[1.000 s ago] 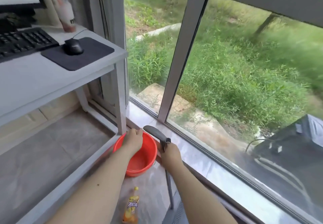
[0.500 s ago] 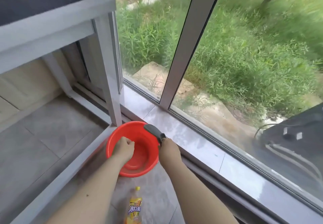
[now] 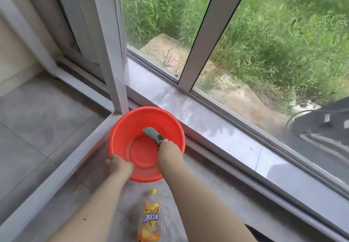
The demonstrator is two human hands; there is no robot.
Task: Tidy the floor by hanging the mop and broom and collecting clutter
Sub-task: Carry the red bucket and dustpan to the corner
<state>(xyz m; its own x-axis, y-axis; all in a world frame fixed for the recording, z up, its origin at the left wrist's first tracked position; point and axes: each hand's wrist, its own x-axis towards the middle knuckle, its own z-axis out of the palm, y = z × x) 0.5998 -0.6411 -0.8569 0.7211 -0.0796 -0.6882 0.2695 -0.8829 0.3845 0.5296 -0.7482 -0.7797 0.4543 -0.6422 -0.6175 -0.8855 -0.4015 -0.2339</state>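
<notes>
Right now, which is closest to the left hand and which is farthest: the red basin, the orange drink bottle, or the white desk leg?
From the left hand, in the head view:
1. Red basin: the fingers grip its near-left rim, so it is touching.
2. Orange drink bottle: lying on the floor, nearer the person and a bit to the right.
3. White desk leg: standing beyond the basin, by the window.

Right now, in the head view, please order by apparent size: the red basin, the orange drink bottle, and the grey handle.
1. red basin, clearly largest.
2. orange drink bottle, cut off by the picture's edge.
3. grey handle, only its end shows beyond the right hand.
</notes>
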